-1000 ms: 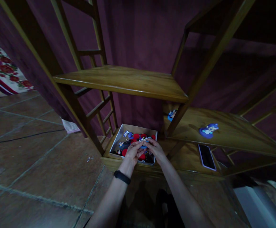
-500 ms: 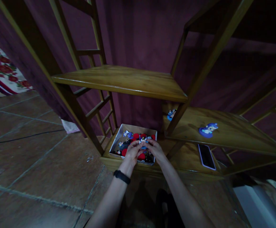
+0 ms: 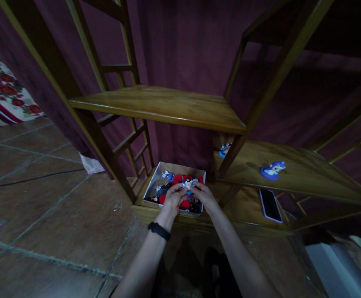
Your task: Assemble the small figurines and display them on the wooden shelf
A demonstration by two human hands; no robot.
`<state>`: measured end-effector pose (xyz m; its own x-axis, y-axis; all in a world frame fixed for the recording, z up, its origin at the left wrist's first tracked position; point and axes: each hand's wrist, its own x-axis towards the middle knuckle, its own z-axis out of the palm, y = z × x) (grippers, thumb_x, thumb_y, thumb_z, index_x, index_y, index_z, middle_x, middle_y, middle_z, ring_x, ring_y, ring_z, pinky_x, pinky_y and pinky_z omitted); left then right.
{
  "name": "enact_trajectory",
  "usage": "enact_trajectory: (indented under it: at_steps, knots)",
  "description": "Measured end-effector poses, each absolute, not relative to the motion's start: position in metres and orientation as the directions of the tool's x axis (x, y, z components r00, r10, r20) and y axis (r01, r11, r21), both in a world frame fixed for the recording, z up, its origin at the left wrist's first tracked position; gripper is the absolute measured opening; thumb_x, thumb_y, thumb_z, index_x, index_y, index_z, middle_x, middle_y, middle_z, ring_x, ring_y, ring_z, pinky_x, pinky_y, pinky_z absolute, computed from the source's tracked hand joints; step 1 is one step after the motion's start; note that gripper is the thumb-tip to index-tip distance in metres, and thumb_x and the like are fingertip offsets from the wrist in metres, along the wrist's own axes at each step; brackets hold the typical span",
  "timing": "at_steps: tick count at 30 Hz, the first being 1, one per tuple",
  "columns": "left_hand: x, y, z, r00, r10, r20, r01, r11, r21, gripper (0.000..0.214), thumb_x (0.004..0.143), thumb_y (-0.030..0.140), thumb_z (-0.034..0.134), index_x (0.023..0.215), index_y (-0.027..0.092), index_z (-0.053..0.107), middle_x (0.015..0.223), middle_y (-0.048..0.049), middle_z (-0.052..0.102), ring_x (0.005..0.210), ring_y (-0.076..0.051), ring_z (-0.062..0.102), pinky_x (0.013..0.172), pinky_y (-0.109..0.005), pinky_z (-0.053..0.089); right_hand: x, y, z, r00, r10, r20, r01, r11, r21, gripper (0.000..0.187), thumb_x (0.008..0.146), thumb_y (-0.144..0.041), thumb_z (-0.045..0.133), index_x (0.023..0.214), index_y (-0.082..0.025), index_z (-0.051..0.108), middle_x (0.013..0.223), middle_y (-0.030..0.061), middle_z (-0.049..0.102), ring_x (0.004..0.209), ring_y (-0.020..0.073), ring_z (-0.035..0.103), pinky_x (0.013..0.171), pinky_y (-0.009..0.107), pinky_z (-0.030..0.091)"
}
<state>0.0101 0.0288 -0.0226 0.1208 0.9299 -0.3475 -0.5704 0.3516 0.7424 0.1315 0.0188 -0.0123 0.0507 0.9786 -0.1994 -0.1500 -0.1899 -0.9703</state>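
Observation:
My left hand [image 3: 172, 197] and my right hand [image 3: 203, 196] meet over a shallow cardboard box [image 3: 155, 180] on the bottom shelf. Between their fingertips they pinch a small blue and white figurine [image 3: 188, 185]. The box holds several small red, blue and black toy pieces [image 3: 178, 178]. A black band sits on my left wrist [image 3: 159, 231].
A wooden shelf unit [image 3: 168, 105] stands against a dark red curtain. A blue figurine [image 3: 273, 169] lies on the right shelf, another [image 3: 224, 150] stands behind a post. A phone [image 3: 270, 205] lies on the lower board. Tiled floor spreads to the left.
Both hands have lifted slightly and turned the small figurine between the fingertips. Nothing else has moved.

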Motion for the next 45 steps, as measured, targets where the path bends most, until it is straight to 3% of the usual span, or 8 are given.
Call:
enact_trajectory:
  at_steps: [9,21,33,45]
  knots:
    - [0.0084,0.0293,-0.0219,0.115,0.917,-0.382,-0.589,0.373,0.717,0.018,0.066,0.001,0.067,0.079,0.012,0.064,0.076,-0.0067,0.069,0.067,-0.015,0.065,0.067,-0.028,0.055,0.1338,0.0200,-0.0142,0.070,0.968,-0.241,-0.213,-0.222,-0.952,0.037,0.058,-0.038,0.068,0.092,-0.022,0.064,0.097,0.0026,0.064,0.085,0.0189,0.059,0.072,0.031,0.048]
    - [0.0073,0.0315,-0.0274,0.149,0.910,-0.387,-0.590,0.396,0.704,0.019,0.069,-0.002,0.060,0.083,0.011,0.064,0.078,-0.0077,0.069,0.068,-0.015,0.065,0.068,-0.030,0.056,0.1337,0.0213,-0.0211,0.103,0.970,-0.220,-0.230,-0.192,-0.954,0.030,0.058,-0.034,0.063,0.086,-0.022,0.062,0.086,-0.0002,0.061,0.078,0.0159,0.057,0.067,0.027,0.046]
    - [0.0097,0.0281,-0.0211,0.153,0.897,-0.415,-0.568,0.424,0.705,0.024,0.063,-0.001,0.064,0.084,0.011,0.064,0.070,-0.0068,0.068,0.065,-0.016,0.066,0.069,-0.031,0.055,0.1307,0.0210,-0.0189,0.160,0.954,-0.254,-0.217,-0.217,-0.952,0.020,0.056,-0.025,0.056,0.076,-0.021,0.059,0.066,-0.0046,0.055,0.064,0.0127,0.053,0.058,0.024,0.040]
    - [0.0105,0.0286,-0.0218,0.125,0.898,-0.423,-0.558,0.416,0.718,0.028,0.059,-0.004,0.063,0.082,0.012,0.063,0.067,-0.0046,0.067,0.061,-0.016,0.065,0.065,-0.029,0.055,0.1296,0.0207,-0.0214,0.160,0.951,-0.266,-0.277,-0.215,-0.936,0.021,0.056,-0.024,0.059,0.076,-0.021,0.060,0.070,-0.0034,0.058,0.069,0.0140,0.055,0.062,0.026,0.042]
